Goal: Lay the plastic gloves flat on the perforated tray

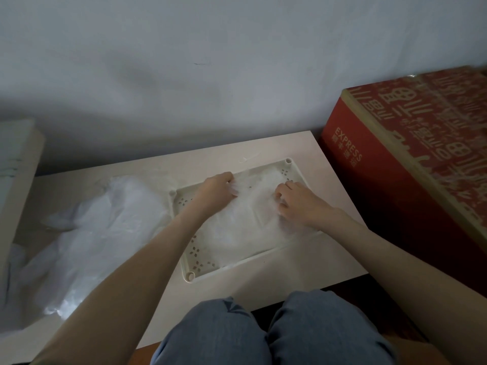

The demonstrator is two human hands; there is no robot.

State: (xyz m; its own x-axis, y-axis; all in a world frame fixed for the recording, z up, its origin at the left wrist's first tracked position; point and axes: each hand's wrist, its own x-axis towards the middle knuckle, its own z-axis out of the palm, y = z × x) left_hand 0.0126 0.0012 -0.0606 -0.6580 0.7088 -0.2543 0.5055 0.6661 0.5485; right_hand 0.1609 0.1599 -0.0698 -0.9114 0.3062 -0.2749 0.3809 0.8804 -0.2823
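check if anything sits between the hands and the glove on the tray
Nothing visible does. The left hand and right hand both hold the glove, which lies on the tray. The plastic pile sits to the left, beside the tray.

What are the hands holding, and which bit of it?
Both hold the plastic gloves on the tray. The left hand pinches their far left part, the right hand their far right. Cuff or fingers cannot be told.

One tray (200, 259), two hands (216, 192) (300, 204), one box (382, 185).
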